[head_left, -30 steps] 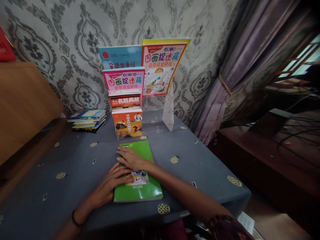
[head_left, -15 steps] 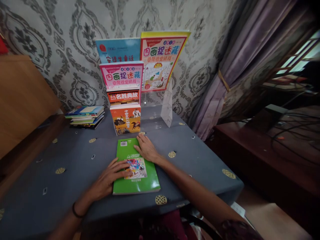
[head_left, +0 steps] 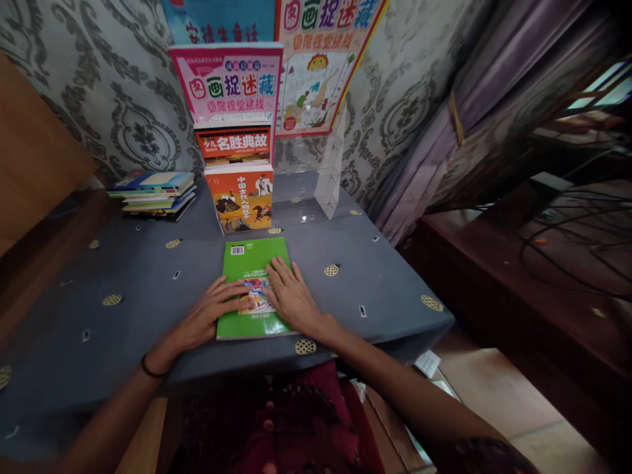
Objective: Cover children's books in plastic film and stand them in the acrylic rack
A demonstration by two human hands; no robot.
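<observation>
A green book [head_left: 254,257] lies flat on the table in front of me, with its barcode at the far left corner and a colourful picture in its middle. My left hand [head_left: 210,313] rests on the book's left side, fingers stretched over the picture. On the right side lies my right hand [head_left: 293,296], flat with fingers spread, its thumb at the picture's edge. Just beyond the book, an orange book [head_left: 241,201] stands upright at the front of a clear tiered book stand [head_left: 330,174].
Behind the orange book stand a red-titled book [head_left: 234,145], a pink book [head_left: 230,82], a blue book [head_left: 222,26] and a yellow-edged book [head_left: 316,72]. A stack of books [head_left: 155,194] lies at the table's back left. A purple curtain [head_left: 419,158] hangs at right.
My right hand has slid down the green book towards me, from its far right corner to beside the picture. The left hand stays on the left side. The view has tilted downward.
</observation>
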